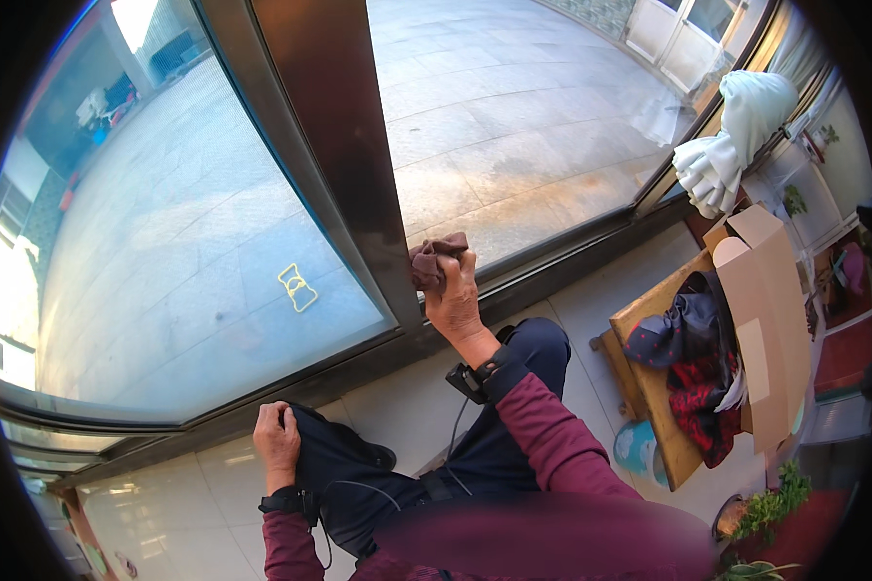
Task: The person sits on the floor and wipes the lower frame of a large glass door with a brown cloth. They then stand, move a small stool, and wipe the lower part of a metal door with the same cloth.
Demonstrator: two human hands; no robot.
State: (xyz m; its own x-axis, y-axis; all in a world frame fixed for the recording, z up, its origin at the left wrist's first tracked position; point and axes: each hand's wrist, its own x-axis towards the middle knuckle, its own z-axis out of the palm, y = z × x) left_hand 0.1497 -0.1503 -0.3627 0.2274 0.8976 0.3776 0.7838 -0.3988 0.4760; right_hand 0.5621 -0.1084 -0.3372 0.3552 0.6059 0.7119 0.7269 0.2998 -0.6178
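Note:
My right hand grips a crumpled brown cloth at the lower part of the window, beside the dark upright frame. The cloth lies at the edge between that frame and the right glass pane. My left hand rests on my left knee with its fingers curled, and I see nothing in it. The left glass pane stands in front of that knee, with a yellow outlined shape low on it. Both wrists wear dark straps with small devices and cables.
A wooden bench at the right bears dark and red patterned clothes and an open cardboard box. A light-blue container stands beneath it. A knotted pale curtain hangs above. Potted plants stand at the lower right.

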